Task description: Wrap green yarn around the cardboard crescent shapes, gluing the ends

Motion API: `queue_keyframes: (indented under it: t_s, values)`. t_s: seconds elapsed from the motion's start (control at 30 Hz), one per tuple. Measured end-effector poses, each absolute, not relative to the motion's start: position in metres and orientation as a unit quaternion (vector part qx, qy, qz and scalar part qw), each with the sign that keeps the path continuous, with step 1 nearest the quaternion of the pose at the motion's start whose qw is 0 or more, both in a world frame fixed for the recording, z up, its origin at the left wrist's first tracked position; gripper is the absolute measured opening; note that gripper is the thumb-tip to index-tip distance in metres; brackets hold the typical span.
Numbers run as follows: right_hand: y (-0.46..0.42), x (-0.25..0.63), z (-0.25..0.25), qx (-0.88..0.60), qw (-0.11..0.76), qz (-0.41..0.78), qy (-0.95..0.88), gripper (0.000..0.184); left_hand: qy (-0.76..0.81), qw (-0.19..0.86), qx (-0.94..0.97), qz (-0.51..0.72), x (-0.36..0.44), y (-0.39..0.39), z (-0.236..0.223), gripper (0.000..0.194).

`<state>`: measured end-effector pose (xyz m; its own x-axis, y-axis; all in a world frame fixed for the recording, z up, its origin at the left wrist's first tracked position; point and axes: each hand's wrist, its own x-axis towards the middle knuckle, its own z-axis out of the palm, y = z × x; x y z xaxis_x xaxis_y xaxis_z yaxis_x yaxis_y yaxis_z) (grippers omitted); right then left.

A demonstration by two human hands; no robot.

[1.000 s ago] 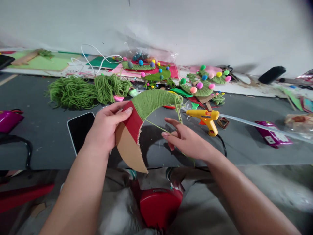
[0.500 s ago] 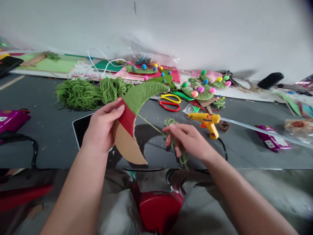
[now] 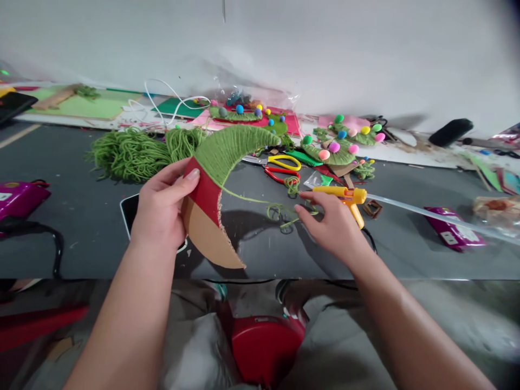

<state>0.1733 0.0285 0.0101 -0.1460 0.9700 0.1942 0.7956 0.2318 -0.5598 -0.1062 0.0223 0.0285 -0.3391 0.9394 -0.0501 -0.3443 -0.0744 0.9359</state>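
My left hand [image 3: 166,200] grips a cardboard crescent [image 3: 213,241] by its middle, thumb on a red band. Green yarn wraps the crescent's upper half tightly; the lower half is bare brown cardboard. From the inner edge a slack strand of green yarn [image 3: 247,199] runs right to loose loops over the table. My right hand [image 3: 331,222] is beside these loops with thumb and forefinger apart, not gripping the strand. Just behind that hand lies a yellow glue gun [image 3: 339,193], partly covered by it.
Scissors [image 3: 280,169] with yellow and red handles lie behind the crescent. A heap of green yarn [image 3: 130,154] is at the left. Pompom-covered green pieces [image 3: 335,154] stand at the back. Purple packs [image 3: 453,228] lie at both sides, and a dark tablet-like device [image 3: 130,214] is under my left wrist.
My right hand has let go of the yarn and moved right, its fingers opening. The strand has gone from taut to slack, with loops spread on the table. The crescent has shifted slightly left.
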Motion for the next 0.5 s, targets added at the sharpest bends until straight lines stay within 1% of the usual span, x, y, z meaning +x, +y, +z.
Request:
queue_keyframes:
  t_s: [0.03,0.07,0.1,0.13,0.23,0.27,0.3,0.4,0.43,0.5]
  values:
    - [0.027,0.172,0.011,-0.578,0.272,0.142,-0.756,0.026,0.476,0.483,0.316,0.664,-0.105,0.022,0.029,0.029]
    - [0.024,0.17,0.013,-0.553,0.286,0.149,-0.769,0.024,0.474,0.484,0.321,0.663,-0.103,0.021,0.028,0.028]
    - [0.021,0.166,0.014,-0.522,0.304,0.179,-0.777,0.025,0.471,0.481,0.325,0.664,-0.1,0.021,0.028,0.027]
    - [0.018,0.161,0.015,-0.489,0.323,0.223,-0.779,0.029,0.468,0.48,0.332,0.664,-0.096,0.021,0.026,0.027]
    - [0.01,0.143,0.014,-0.395,0.376,0.361,-0.757,0.051,0.442,0.464,0.37,0.672,-0.083,0.021,0.019,0.027]
    - [0.009,0.138,0.013,-0.373,0.39,0.397,-0.742,0.053,0.438,0.464,0.384,0.668,-0.079,0.021,0.016,0.027]
    - [0.008,0.133,0.012,-0.361,0.406,0.429,-0.722,0.05,0.433,0.467,0.395,0.662,-0.075,0.021,0.014,0.027]
    - [0.008,0.127,0.009,-0.357,0.429,0.519,-0.648,0.028,0.426,0.48,0.406,0.65,-0.066,0.021,0.01,0.027]
    - [0.009,0.126,0.009,-0.359,0.432,0.541,-0.626,0.023,0.424,0.483,0.406,0.65,-0.064,0.021,0.01,0.026]
    - [0.009,0.127,0.009,-0.362,0.437,0.566,-0.598,0.02,0.421,0.485,0.406,0.65,-0.062,0.02,0.01,0.025]
